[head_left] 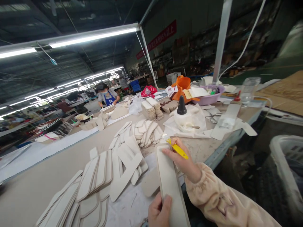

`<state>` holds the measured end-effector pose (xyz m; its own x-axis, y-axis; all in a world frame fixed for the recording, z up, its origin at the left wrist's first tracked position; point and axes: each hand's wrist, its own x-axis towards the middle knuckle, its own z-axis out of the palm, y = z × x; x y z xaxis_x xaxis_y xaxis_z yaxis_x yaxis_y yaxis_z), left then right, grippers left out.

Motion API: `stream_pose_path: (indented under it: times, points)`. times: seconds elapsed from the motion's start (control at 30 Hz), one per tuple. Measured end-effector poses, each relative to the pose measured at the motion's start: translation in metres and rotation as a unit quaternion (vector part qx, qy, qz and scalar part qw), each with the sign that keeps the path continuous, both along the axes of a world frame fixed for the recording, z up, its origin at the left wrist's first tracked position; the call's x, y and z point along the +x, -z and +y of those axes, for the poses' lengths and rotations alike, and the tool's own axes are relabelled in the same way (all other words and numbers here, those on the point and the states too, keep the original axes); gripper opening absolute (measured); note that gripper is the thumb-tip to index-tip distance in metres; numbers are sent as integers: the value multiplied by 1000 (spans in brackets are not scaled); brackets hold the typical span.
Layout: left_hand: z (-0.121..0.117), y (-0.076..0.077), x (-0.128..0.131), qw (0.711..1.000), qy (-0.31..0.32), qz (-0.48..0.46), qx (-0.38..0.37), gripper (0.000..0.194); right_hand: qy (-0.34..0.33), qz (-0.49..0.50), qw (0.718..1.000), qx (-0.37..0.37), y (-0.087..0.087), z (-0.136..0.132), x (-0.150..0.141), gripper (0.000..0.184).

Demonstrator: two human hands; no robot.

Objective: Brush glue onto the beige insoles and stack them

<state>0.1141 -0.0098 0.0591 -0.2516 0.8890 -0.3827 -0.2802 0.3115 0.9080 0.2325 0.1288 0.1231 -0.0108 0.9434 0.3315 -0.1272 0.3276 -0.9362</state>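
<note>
A long pale panel [169, 179] with rounded corners points away from me at the table's near edge. My left hand [159, 209] pinches its left edge low down, thumb on top. In my right hand [182, 157] is a small brush [179, 150] with a yellow handle and white stuff on its bristles. The thumb of that same hand presses on the panel's far end. Just left lie loose pale panels [129, 157], overlapping in a heap. Beyond the brush stands a white container with a black cone top [181, 107], on a pale sheet.
More panels fan out at the front left [92, 176]. Stacked pieces [151, 108] stand further back. A purple basin [210, 96], orange material [182, 85] and a clear jar [250, 90] sit at the far right. A white basket [287, 157] is beside the table; a co-worker [108, 96] stands beyond.
</note>
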Motion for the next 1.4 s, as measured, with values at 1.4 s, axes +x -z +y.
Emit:
stream_pose_path:
  times: [1.4]
  points:
    - [-20,10,23,960,156,-206,-107,40,-12,-27,999,-32,26,21,18,31]
